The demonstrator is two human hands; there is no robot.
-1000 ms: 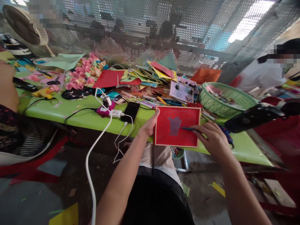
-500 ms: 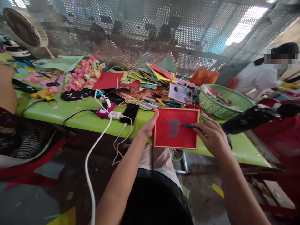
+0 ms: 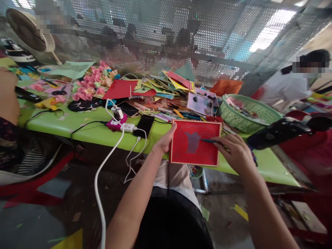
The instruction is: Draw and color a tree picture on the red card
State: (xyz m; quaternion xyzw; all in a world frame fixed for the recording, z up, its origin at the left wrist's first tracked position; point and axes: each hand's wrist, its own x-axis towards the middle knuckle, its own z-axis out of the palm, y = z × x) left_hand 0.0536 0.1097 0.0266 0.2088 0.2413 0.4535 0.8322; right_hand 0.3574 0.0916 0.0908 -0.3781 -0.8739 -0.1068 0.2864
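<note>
My left hand [image 3: 166, 140] grips the left edge of a red panel [image 3: 209, 154] with a pale wooden frame, its thumb over the border. The panel is tilted up against the near edge of the table. On its red face is a greyish, pot-like shape [image 3: 192, 142], with faint lines around it. My right hand [image 3: 234, 150] is closed on a thin dark pen-like tool [image 3: 209, 140], whose tip meets the right side of the grey shape. Whether it is a pen or a brush I cannot tell.
Across the green table [image 3: 85, 129] lie a phone [image 3: 144, 125], a pink power strip [image 3: 114, 123] with white cables, folded pink paper flowers [image 3: 89, 81] and piled coloured cards [image 3: 155, 86]. A green basket [image 3: 249, 119] stands right, near a dark stand [image 3: 264, 133]. Another person [image 3: 287, 84] is at far right.
Almost nothing differs. The view has shifted slightly, and both hands keep their hold while the tool's tip stays near the right edge of the grey shape.
</note>
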